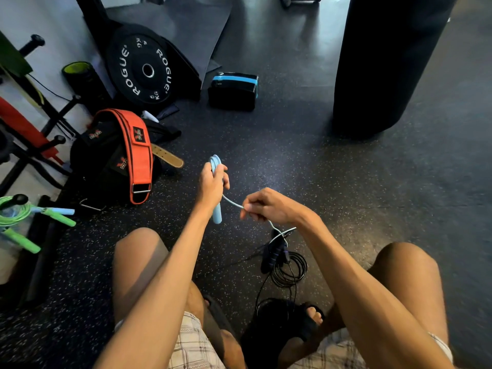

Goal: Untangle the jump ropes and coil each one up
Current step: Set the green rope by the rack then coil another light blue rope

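My left hand [213,183] grips the light blue jump rope handles [216,217], which stick out above and below my fist. A thin light blue cord [231,202] runs from there to my right hand [266,206], which pinches it. Below my right hand the cord drops to the floor and crosses the black jump rope [288,267], which lies coiled with its dark handles [274,255] between my knees. A green jump rope [16,213] lies coiled at the left edge with green handles [57,217].
An orange weight belt [138,155] and black bag lie left of my hands. A black weight plate [145,69] leans at the back. A black and blue box [234,90] sits on the floor. A black punching bag [386,62] hangs at the right.
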### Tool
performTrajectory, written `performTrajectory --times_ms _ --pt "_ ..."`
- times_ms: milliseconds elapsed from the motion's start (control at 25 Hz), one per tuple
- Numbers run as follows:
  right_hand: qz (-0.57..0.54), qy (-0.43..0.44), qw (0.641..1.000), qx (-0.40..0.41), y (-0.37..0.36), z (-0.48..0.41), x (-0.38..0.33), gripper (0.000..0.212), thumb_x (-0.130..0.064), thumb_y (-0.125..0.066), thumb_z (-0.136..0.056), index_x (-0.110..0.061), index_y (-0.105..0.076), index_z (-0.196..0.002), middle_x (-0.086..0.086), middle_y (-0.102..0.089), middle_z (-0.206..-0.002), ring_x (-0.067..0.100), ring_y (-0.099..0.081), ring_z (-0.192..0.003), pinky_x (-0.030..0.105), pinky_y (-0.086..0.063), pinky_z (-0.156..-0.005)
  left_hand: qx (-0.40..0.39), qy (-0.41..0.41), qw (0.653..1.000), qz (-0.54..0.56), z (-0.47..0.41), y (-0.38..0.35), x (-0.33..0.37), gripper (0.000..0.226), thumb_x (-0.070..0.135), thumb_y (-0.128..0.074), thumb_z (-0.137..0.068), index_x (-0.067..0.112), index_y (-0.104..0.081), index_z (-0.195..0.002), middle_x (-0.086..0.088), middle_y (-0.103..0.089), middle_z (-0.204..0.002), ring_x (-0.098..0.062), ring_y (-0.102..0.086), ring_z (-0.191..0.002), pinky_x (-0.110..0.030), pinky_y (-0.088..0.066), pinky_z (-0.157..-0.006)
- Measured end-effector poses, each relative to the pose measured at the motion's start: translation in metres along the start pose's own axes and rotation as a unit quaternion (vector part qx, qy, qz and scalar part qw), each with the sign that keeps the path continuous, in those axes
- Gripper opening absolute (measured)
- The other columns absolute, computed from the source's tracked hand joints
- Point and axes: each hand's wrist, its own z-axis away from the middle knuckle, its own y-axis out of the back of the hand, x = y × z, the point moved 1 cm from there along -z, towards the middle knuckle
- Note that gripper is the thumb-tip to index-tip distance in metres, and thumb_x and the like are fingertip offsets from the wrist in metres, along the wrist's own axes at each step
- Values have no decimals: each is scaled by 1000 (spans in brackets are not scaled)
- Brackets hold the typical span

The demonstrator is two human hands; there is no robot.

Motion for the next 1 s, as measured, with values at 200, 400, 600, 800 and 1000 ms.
performTrajectory --times_ms 200,400,600,800,1000 --pt "-34 27 999 17 13 4 -14 30 -20 -46 -104 -12 -72 -90 -1 -47 -61 16 -43 -57 29 -37 -57 -72 6 996 -56 4 4 -5 15 15 -47 -99 5 -57 -96 -3 -64 -67 -15 -63 -59 -23 -49 -60" --pt "-77 32 993 87 28 0 -20 31 -18 -46 -104 -7 -66 -84 1 -47 -61 19 -41 -59 35 -37 -61 -243 63 968 17 19 3 -2 20 16 -50 -99 0 -62 -97 -12 -65 -71 -25 -64 -66 -30 -52 -63" --pt "-30 41 972 231 42 -5 -15 26 -12 -51 -101 -7 -67 -81 -10 -48 -57 3 -40 -51 22 -35 -53 -339 165 906 192 40 1 13 31 20 -36 -101 5 -57 -84 -5 -37 -55 -16 -31 -50 -28 -34 -53" --pt "-45 31 961 271 34 -10 2 24 -21 -55 -99 -9 -70 -85 15 -60 -64 13 -48 -56 32 -40 -55 -370 173 881 241 44 -6 16 38 31 -37 -102 13 -53 -72 4 -21 -49 -14 -13 -47 -30 -20 -51" --pt "-124 -36 941 313 11 -11 26 30 -35 -50 -101 -14 -55 -80 -2 -53 -62 11 -48 -59 37 -43 -58 -335 171 857 353 42 -5 22 38 29 -36 -102 15 -48 -70 7 -16 -48 -11 -9 -45 -28 -14 -50"
